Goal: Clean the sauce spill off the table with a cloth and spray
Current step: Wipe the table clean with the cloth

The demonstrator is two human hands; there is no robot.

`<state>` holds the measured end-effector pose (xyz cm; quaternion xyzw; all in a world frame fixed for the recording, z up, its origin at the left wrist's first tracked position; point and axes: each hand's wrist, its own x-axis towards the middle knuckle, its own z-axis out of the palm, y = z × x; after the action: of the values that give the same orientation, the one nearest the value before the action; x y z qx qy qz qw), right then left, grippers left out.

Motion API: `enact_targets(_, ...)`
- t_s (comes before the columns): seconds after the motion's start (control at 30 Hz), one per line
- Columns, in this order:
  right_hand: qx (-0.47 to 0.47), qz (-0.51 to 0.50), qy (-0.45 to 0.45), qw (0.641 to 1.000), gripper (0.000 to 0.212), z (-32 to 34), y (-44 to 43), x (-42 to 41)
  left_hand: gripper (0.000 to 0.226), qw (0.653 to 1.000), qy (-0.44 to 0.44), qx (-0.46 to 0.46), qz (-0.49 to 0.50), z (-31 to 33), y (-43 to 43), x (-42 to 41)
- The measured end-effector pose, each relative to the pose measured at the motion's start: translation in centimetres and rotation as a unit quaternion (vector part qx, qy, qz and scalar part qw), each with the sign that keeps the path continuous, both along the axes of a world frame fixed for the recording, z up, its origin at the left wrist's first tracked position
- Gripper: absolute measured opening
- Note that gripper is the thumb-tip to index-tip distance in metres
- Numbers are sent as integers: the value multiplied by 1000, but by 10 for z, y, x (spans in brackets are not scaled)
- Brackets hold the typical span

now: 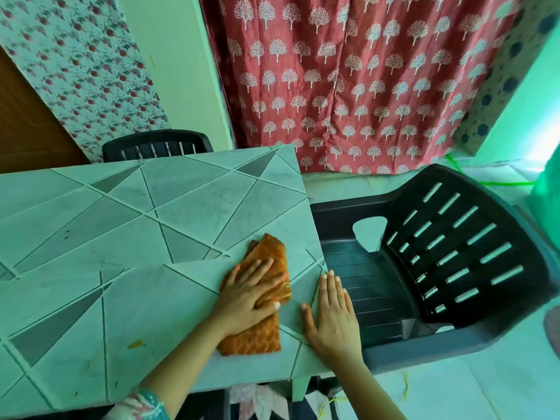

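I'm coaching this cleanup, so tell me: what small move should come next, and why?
Probably slide the cloth left and slightly nearer, onto the orange sauce spot. The left hand presses flat on the cloth, but the spot lies uncovered on the table to its left; the right hand rests flat near the table edge.

Cloth (266, 286) on table (121, 225), left of chair (439, 268)

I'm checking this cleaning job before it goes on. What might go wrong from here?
1. The sauce spot lies apart from the cloth, to its left, so wiping here may miss it.
2. The left hand presses the cloth near the table edge beside the chair; a push that way might drop it.
3. No spray is in view, so dry wiping may smear the sauce.
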<state>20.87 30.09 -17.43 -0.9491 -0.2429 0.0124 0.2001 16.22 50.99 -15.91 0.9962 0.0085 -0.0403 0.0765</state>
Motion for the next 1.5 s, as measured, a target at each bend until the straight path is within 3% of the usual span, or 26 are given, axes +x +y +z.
enact_targets(0.13,19,-2,3,1000,81,-2,3,1,93,987,35,38,149,6,62,13)
enact_targets(0.23,21,-4,2,1000,82,-4,3,2,78,975,86,32,204,18,62,62)
enact_targets(0.3,12,-8,-12,1000,81,-5,3,0,64,982,82,11,168,21,38,93)
enact_targets(0.4,11,-1,-10,1000,83,-2,3,-1,66,996,58,8,61,16,-8,107)
enact_targets(0.5,-10,11,-3,1000,86,-1,-4,-4,68,998,24,35,-49,7,-30,72)
enact_targets(0.6,-35,11,-1,999,78,-4,-21,-19,59,992,14,7,-124,5,-3,28)
enact_targets(0.7,-23,-7,-6,1000,72,-7,-33,-34,61,999,29,26,-10,9,41,27)
enact_targets(0.77,-2,-18,-27,999,73,-7,-33,-34,78,994,56,17,88,15,48,53)
enact_targets(0.83,3,-11,-44,999,75,-6,-31,-33,75,990,84,4,115,19,29,86)
enact_targets(0.97,22,-20,-56,998,76,-7,-31,-33,69,998,58,22,-27,21,-51,108)
enact_targets(1.07,42,-29,-61,997,76,-4,-32,-36,67,979,3,47,-197,14,-82,72)
enact_targets(1.13,53,-27,-56,997,76,-3,-32,-36,64,966,-22,27,-256,8,-66,50)
enact_targets(1.2,60,-24,-53,997,77,-5,-31,-35,59,967,-15,22,-254,3,-37,44)
enact_targets(1.3,44,-20,-56,997,78,-11,-31,-32,57,995,8,17,-95,5,-4,57)
enact_targets(1.37,42,-18,-64,997,78,-13,-30,-31,67,999,10,26,-20,9,-10,63)
enact_targets(1.5,58,-7,-70,996,78,-11,-29,-31,65,991,-8,37,-126,5,-63,46)
